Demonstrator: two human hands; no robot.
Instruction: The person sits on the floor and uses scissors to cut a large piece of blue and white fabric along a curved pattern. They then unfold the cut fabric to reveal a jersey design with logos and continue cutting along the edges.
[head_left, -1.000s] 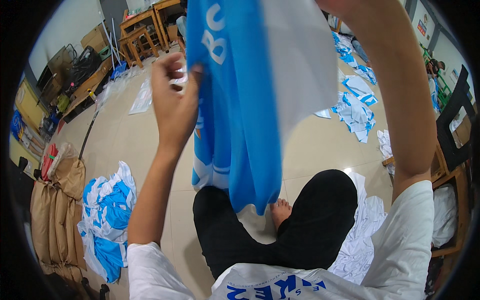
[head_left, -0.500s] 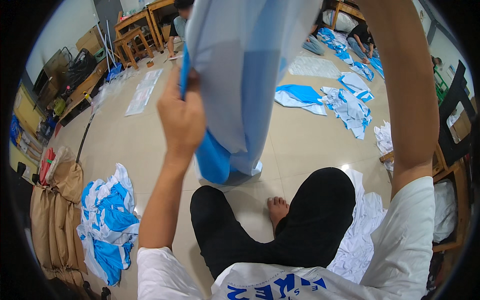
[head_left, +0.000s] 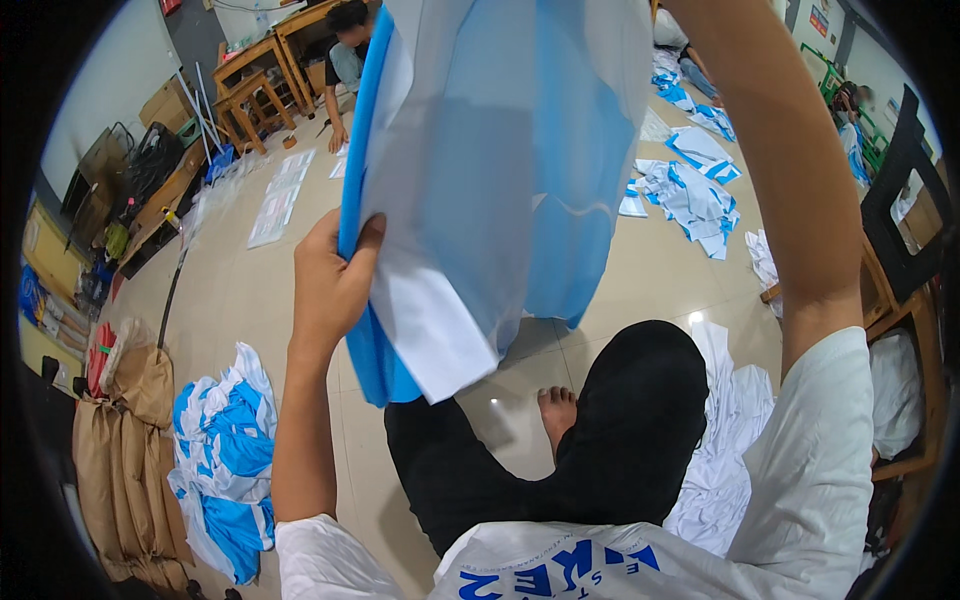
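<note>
A large thin white and blue cloth point(head_left: 470, 180) hangs in front of me, reaching from the upper edge of the view down to my knees. My left hand point(head_left: 338, 270) is closed on its blue left edge, the thumb lying over the fabric. Below that hand, a white corner and a blue flap of the cloth droop over my left thigh. My right forearm stretches up past the cloth's right side and leaves the view at the top, so my right hand is out of sight.
Left of me lies a heap of white and blue cloth point(head_left: 228, 450) beside brown wrapped bundles point(head_left: 125, 490). White fabric point(head_left: 715, 440) is piled by my right leg. Farther off, cloth pieces point(head_left: 690, 200) are spread over the tiled floor. Another person point(head_left: 348, 60) crouches near a wooden stool point(head_left: 255, 100).
The cloth has opened wider, and a white corner now shows below my left hand. That hand has shifted slightly left and down. The crouching person at the back now reaches toward the floor.
</note>
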